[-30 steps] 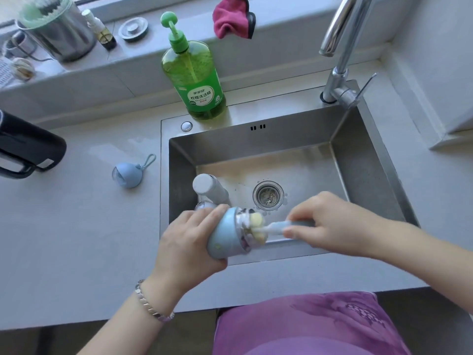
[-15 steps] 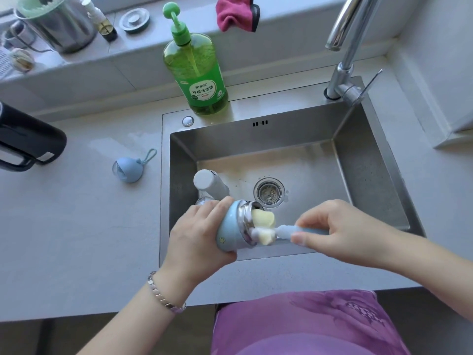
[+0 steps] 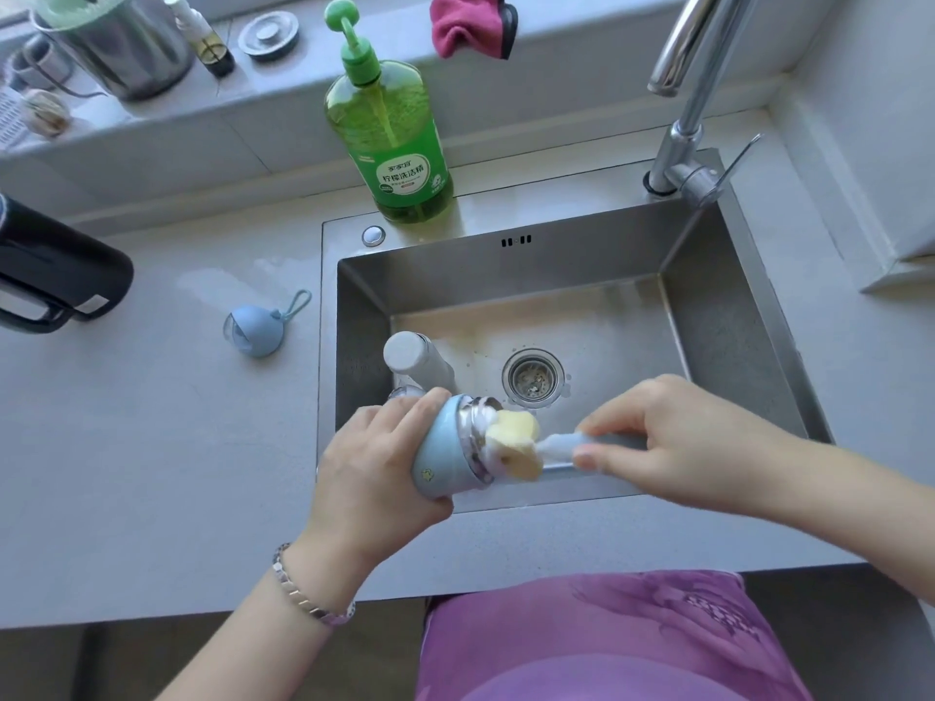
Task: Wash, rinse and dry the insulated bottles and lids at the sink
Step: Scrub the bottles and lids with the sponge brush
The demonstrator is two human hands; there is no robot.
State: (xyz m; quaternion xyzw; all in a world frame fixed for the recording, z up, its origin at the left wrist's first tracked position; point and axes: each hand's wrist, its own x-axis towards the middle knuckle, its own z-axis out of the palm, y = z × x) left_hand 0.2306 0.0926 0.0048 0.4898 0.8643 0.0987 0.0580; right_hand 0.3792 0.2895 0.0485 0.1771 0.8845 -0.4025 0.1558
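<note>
My left hand [image 3: 377,462] grips a small light-blue insulated bottle [image 3: 442,455], tilted on its side over the near edge of the sink [image 3: 733,341], its steel mouth facing right. My right hand [image 3: 673,437] holds the pale-blue handle of a sponge brush [image 3: 513,440]; the yellow sponge head sits at the bottle's mouth, mostly outside it, with foam around the rim. A white bottle [image 3: 412,359] stands in the sink's left corner. A blue lid with a loop strap [image 3: 258,328] lies on the counter left of the sink.
Green pump bottle of dish soap [image 3: 392,144] stands behind the sink. Faucet [image 3: 688,93] rises at the back right. A black jug [image 3: 55,275] lies at the far left. On the ledge are a pink cloth [image 3: 470,25], a steel pot [image 3: 119,48] and a drain stopper [image 3: 268,35].
The sponge head has come further out of the bottle's mouth as my right hand drew the brush to the right. My left hand has kept its hold on the bottle.
</note>
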